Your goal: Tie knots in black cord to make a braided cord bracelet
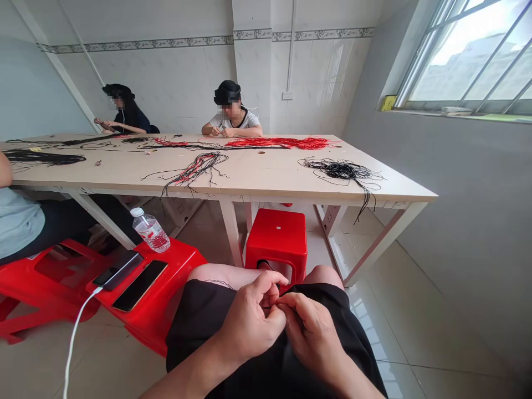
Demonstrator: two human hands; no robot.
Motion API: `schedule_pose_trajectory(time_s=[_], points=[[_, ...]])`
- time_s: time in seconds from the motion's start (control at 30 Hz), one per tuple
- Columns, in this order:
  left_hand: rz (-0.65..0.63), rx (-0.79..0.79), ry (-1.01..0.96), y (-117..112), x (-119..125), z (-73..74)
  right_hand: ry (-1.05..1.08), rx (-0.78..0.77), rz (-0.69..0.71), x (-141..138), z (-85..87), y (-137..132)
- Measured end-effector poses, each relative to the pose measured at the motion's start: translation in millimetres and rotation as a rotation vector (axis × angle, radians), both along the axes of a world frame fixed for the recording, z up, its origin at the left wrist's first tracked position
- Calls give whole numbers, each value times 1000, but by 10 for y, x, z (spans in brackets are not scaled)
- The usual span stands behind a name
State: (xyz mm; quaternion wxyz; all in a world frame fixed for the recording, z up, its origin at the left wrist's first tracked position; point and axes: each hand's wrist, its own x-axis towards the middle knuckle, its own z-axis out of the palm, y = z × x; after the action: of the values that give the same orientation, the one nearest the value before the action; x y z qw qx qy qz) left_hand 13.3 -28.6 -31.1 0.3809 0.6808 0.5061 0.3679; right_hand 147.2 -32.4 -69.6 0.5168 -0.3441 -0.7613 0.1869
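Bottle [150,231] on the red stool [178,263] holds some water. Left hand [249,324] and right hand [310,331] meet over the lap [199,321], fingertips pinched shut on a tiny unidentifiable bit [277,302].

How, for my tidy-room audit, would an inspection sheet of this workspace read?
Surface: long pale table, cords spread across it.
Job's things: red cord bundle; black cord tangle trailing over the edge; red-and-black cords.
Clutter: water bottle, phone and second phone on a red stool.
Fingers: left hand and right hand pinch fingertips together over black shorts; what they pinch is too small to tell.
Cables: white charging cable runs from the phone to the floor.
Surroundings: tiled walls, barred window, another stool under the table, people seated around it.
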Motion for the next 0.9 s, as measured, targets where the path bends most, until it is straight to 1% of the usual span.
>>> schedule_pose_trajectory(time_s=[0.07,0.1,0.17,0.23,0.3,0.4,0.43,0.5,0.57,0.7,0.9], points=[[-3,-2,-21,2,5,16,10,8,-25,21,-4,1],[-3,-9,-41,11,5,28,25,-13,-32,37,2,8],[-12,-44,-85,46,0,59,71,-120,-11,72,30,35],[-28,-79,-119,92,-15,90,131,-245,43,105,69,77],[-46,-96,-132,139,-42,114,174,-307,55,133,104,121],[-41,-132,-127,190,-107,136,216,-321,-57,174,140,170],[-28,-145,-127,202,-133,143,239,-338,-95,188,149,179],[10,-156,-138,220,-180,161,300,-401,-128,215,163,186],[43,-140,-163,232,-215,185,371,-489,-113,230,168,182],[70,-95,-202,244,-239,222,528,-671,-32,222,131,179],[82,-69,-245,245,-247,199,672,-800,71,225,58,198]])
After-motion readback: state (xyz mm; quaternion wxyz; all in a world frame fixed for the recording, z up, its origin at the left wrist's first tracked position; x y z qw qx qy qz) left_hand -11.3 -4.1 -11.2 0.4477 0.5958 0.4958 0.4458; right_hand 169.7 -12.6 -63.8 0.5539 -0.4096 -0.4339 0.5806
